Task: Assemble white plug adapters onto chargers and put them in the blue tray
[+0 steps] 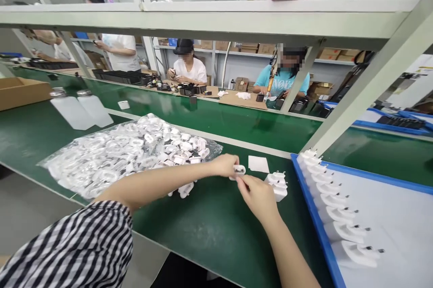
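Note:
Between my two hands, above the green tabletop [203, 234], is a small white plastic charger housing [240, 169] with dark parts in its open face. My left hand [226, 165] grips it from the left, fingers closed. From the lower right, my right hand [259, 195] pinches its near edge. Just right of my right hand stand several white plug chargers [279, 184], pins up. A white square sheet [258, 164] lies behind them. Left of my hands, a clear plastic bag [101, 157] is spread with many loose white plastic housings, some spilling out beside my left forearm.
A blue-rimmed tray [313, 220] at right holds a row of white plug chargers [338, 220]. Two white bottles [72, 110] and a cardboard box [23, 92] stand at left. A metal shelf beam [203, 22] crosses overhead. Several co-workers sit or stand across the green conveyor belt [209, 116].

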Demonstrator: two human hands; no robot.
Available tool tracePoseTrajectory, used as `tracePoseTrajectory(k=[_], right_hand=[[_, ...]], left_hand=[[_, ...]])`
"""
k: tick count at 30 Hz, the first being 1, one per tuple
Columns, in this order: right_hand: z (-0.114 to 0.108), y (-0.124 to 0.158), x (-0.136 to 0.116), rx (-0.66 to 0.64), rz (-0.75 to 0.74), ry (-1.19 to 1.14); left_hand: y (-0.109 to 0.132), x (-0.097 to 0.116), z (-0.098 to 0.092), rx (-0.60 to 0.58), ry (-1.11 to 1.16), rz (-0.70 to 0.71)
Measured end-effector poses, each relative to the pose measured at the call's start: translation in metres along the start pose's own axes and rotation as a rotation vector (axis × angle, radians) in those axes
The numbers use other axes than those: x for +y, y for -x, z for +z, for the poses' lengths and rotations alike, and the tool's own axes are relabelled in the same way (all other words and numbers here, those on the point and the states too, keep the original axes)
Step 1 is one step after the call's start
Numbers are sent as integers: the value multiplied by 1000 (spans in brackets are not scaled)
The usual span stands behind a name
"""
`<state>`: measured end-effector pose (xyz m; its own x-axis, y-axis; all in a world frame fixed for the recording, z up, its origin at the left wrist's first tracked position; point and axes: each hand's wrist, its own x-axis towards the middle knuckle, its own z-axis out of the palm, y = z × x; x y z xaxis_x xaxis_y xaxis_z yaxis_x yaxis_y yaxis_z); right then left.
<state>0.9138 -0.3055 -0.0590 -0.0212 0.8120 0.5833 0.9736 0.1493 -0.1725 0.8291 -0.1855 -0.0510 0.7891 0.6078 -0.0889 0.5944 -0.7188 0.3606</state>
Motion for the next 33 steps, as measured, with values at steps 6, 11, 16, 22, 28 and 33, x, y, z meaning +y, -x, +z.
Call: tracePoseTrajectory(k=[6,11,16,22,28,33], right_hand=[[-3,-1,-2,-24,60,-60],[-8,-2,-2,-49,114,-89],[-10,-3,-3,-146,180,-107],[-4,-2,-4,-199,88,-322],[-4,1,-8,-245,22,-461],[-6,-2,-3,-377,62,-467]], left_hand=[[68,0,-4,-30,-3,-47],[62,-34,-42,27,-195,-501],[62,-58,-44,50,-167,-512],[80,-36,-46,61,499,-283],[81,-1,-22,-151,845,-149],[94,-2,2,152,625,-198]])
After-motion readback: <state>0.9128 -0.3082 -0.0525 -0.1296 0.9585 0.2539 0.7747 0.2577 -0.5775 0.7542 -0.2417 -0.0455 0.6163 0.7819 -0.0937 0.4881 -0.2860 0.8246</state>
